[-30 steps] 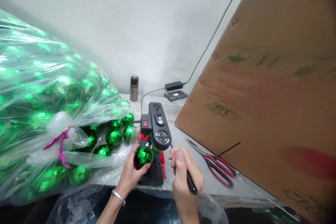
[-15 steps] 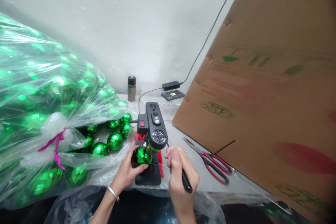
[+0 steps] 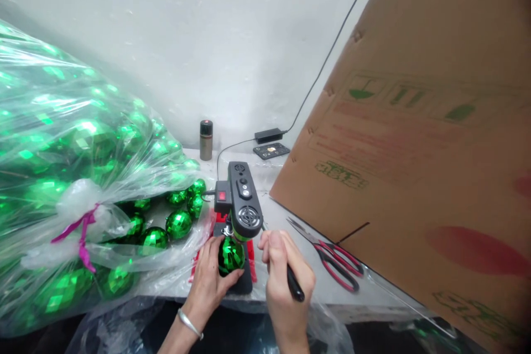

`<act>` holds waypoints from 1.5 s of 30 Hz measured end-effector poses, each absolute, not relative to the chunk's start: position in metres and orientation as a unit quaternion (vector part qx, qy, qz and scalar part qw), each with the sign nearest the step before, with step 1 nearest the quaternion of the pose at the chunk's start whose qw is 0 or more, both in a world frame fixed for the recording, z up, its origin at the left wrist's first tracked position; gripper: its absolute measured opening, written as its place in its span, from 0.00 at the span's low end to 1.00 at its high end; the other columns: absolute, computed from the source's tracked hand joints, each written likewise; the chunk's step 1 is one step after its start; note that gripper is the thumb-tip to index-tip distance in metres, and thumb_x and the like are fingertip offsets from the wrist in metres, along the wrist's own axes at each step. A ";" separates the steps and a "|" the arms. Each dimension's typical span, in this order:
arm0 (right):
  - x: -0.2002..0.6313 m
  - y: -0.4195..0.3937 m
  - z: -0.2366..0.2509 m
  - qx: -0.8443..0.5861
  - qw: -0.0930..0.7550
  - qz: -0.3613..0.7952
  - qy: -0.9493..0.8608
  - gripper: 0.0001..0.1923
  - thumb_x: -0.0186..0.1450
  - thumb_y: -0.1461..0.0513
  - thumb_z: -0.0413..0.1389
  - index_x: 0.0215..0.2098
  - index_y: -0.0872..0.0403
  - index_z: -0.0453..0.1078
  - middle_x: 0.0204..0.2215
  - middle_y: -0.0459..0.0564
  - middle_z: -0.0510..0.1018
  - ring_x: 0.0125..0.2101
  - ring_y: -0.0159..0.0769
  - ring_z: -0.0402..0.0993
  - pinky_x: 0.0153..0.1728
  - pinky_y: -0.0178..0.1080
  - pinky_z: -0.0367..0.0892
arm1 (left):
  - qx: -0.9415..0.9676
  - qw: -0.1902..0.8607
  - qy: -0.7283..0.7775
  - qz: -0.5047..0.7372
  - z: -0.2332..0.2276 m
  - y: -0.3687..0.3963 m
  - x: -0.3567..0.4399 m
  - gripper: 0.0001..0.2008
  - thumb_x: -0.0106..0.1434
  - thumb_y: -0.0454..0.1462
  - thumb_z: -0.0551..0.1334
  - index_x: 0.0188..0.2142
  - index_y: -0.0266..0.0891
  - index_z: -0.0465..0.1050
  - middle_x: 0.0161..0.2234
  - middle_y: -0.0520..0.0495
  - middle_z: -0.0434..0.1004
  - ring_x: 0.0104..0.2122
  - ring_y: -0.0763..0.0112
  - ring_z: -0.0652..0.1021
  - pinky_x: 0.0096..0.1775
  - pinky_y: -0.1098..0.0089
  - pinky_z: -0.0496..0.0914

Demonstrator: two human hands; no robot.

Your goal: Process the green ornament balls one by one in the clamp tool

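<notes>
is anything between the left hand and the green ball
Nothing visible: the left hand holds the green ball directly, its grip around the left and near sides. The black machine stands just beyond the ball; whether they touch is unclear.

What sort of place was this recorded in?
Probably a small workshop or factory workstation: a black benchtop machine stands on the worktop, with a big plastic bag of green faceted balls on one side and a printed cardboard carton on the other.

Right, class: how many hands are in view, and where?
2: the left hand holds a green ball at the black machine; the right hand, beside the machine, grips a black handle. No others show.
</notes>
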State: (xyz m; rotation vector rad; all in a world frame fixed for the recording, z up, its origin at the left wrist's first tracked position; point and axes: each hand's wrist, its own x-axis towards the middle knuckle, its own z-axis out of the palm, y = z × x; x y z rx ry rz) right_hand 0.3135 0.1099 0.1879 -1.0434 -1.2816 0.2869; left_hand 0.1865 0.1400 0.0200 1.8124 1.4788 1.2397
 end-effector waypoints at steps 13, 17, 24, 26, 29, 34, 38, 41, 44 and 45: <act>0.313 0.110 0.193 -0.471 0.665 0.132 -0.565 0.22 0.78 0.60 0.47 0.24 0.50 0.60 0.22 0.42 0.67 0.24 0.30 0.67 0.25 0.33 0.62 | 0.654 0.306 0.526 0.449 0.019 0.147 0.174 0.34 0.57 0.40 0.73 0.62 0.43 0.69 0.61 0.35 0.75 0.63 0.42 0.74 0.64 0.41 0.69; 0.314 0.110 0.192 -0.470 0.661 0.130 -0.571 0.21 0.78 0.61 0.47 0.25 0.51 0.61 0.23 0.42 0.67 0.24 0.29 0.67 0.26 0.32 0.63 | 0.679 0.299 0.519 0.424 0.020 0.145 0.181 0.37 0.53 0.37 0.74 0.63 0.42 0.70 0.63 0.33 0.72 0.65 0.39 0.71 0.66 0.38 0.66; 0.314 0.109 0.189 -0.464 0.662 0.129 -0.574 0.20 0.78 0.60 0.48 0.25 0.50 0.61 0.23 0.42 0.66 0.24 0.30 0.67 0.26 0.32 0.64 | 0.632 0.358 0.516 0.453 0.014 0.146 0.193 0.39 0.50 0.39 0.75 0.62 0.42 0.68 0.62 0.35 0.71 0.65 0.42 0.72 0.65 0.40 0.67; 0.314 0.108 0.188 -0.463 0.664 0.133 -0.571 0.21 0.78 0.60 0.48 0.25 0.50 0.61 0.23 0.43 0.66 0.24 0.30 0.67 0.25 0.33 0.64 | 0.626 0.383 0.508 0.452 0.013 0.146 0.193 0.40 0.50 0.39 0.75 0.63 0.42 0.66 0.60 0.36 0.74 0.61 0.45 0.76 0.64 0.42 0.70; 0.314 0.107 0.185 -0.464 0.666 0.138 -0.567 0.20 0.78 0.60 0.48 0.26 0.50 0.61 0.23 0.43 0.67 0.24 0.30 0.66 0.23 0.33 0.62 | 0.622 0.392 0.516 0.440 0.012 0.146 0.194 0.40 0.50 0.40 0.75 0.62 0.41 0.66 0.57 0.37 0.78 0.57 0.46 0.79 0.61 0.43 0.72; 0.315 0.107 0.167 -0.443 0.677 0.107 -0.577 0.20 0.77 0.64 0.47 0.26 0.51 0.62 0.24 0.43 0.68 0.24 0.30 0.66 0.24 0.34 0.61 | 0.620 0.383 0.519 0.448 0.010 0.146 0.195 0.39 0.50 0.39 0.75 0.61 0.41 0.67 0.58 0.36 0.77 0.58 0.45 0.79 0.61 0.44 0.72; 0.315 0.107 0.151 -0.430 0.684 0.081 -0.583 0.18 0.77 0.66 0.46 0.28 0.51 0.64 0.25 0.42 0.69 0.24 0.29 0.68 0.26 0.33 0.62 | 0.617 0.384 0.519 0.450 0.011 0.146 0.197 0.38 0.51 0.40 0.74 0.60 0.40 0.67 0.59 0.35 0.76 0.59 0.43 0.78 0.61 0.42 0.72; 0.313 0.109 0.145 -0.428 0.694 0.071 -0.574 0.19 0.77 0.66 0.46 0.27 0.51 0.63 0.25 0.42 0.70 0.24 0.29 0.69 0.26 0.34 0.61 | 0.622 0.385 0.521 0.440 0.014 0.145 0.197 0.38 0.51 0.40 0.73 0.61 0.39 0.66 0.59 0.35 0.76 0.59 0.43 0.78 0.61 0.42 0.72; 0.310 0.111 0.145 -0.423 0.714 0.062 -0.554 0.21 0.77 0.65 0.47 0.24 0.51 0.61 0.23 0.42 0.69 0.24 0.30 0.69 0.26 0.34 0.61 | 0.631 0.374 0.517 0.441 0.016 0.144 0.197 0.38 0.52 0.39 0.72 0.61 0.39 0.65 0.59 0.33 0.75 0.60 0.43 0.78 0.61 0.42 0.72; 0.309 0.112 0.145 -0.424 0.718 0.062 -0.549 0.21 0.77 0.64 0.47 0.24 0.51 0.61 0.23 0.42 0.70 0.24 0.30 0.69 0.26 0.34 0.61 | 0.634 0.370 0.516 0.441 0.015 0.144 0.198 0.37 0.52 0.39 0.72 0.61 0.38 0.65 0.60 0.32 0.75 0.60 0.43 0.78 0.61 0.42 0.72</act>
